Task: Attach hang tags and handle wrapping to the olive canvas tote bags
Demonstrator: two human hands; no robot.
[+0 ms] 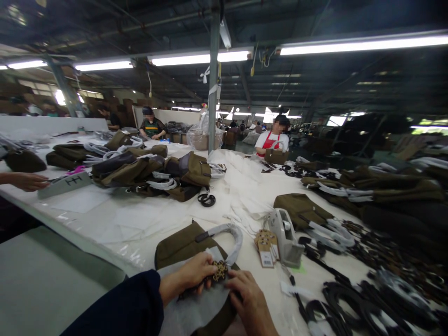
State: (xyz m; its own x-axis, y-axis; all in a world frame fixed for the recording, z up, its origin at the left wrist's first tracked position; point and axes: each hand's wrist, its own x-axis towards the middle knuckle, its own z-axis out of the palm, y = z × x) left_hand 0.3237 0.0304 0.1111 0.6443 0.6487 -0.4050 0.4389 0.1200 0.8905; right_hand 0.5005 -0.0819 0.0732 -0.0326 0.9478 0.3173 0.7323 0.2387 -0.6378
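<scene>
An olive-green handbag [182, 245] lies on the table in front of me, with a sheet of pale wrapping [196, 308] over part of it. Its handle [236, 238] is wrapped in white and arches up on the far side. My left hand [196, 273] is closed on a flower-shaped, brass-coloured bag charm [220, 270], thumb on top. Just right of the charm is my right hand [248, 296], its fingers bent together by the base of the handle. Whatever lies between those fingertips is hidden.
Tan hang tags [266, 247] lie beside a grey tape dispenser [285, 238]. Coiled dark straps [346, 303] cover the right side. Piles of olive bags [150, 170] stand beyond. Another person's hand [26, 181] reaches in at left; a person in a red apron [273, 140] works across the table.
</scene>
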